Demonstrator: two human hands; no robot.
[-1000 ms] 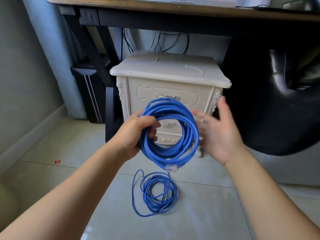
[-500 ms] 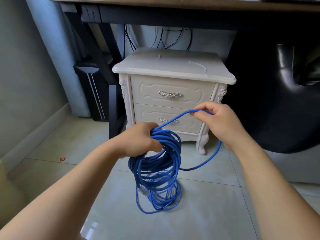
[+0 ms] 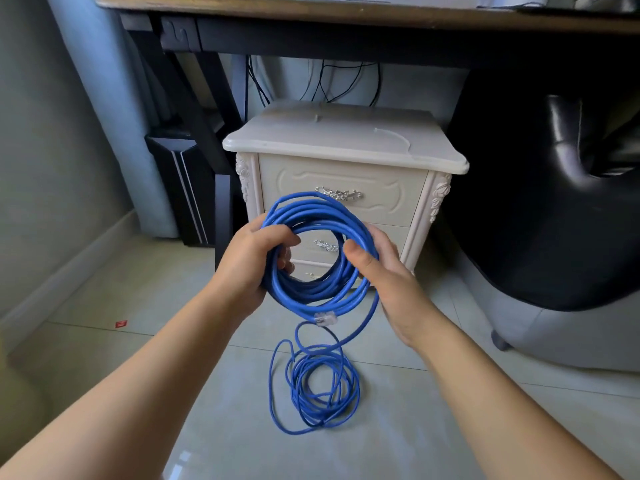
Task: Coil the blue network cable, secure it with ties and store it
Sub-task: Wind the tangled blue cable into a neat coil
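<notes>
The blue network cable (image 3: 322,216) is wound into a round coil held upright at chest height. My left hand (image 3: 256,265) grips the coil's left side, fingers curled through the ring. My right hand (image 3: 377,268) grips the right side, thumb inside the ring. A clear plug (image 3: 325,319) hangs at the coil's bottom. From the right side a strand drops to a loose pile of cable (image 3: 318,389) on the floor tiles. No ties are in view.
A cream two-drawer nightstand (image 3: 343,150) stands just behind the coil, under a dark desk (image 3: 346,15). A black chair (image 3: 554,209) fills the right side. A black computer tower (image 3: 187,188) stands at the left. A small red scrap (image 3: 121,323) lies on the floor.
My right hand has brought the loop it was pulling out back onto the coil and now grips its right side. My left hand raised the coil upright. The floor pile is smaller.
</notes>
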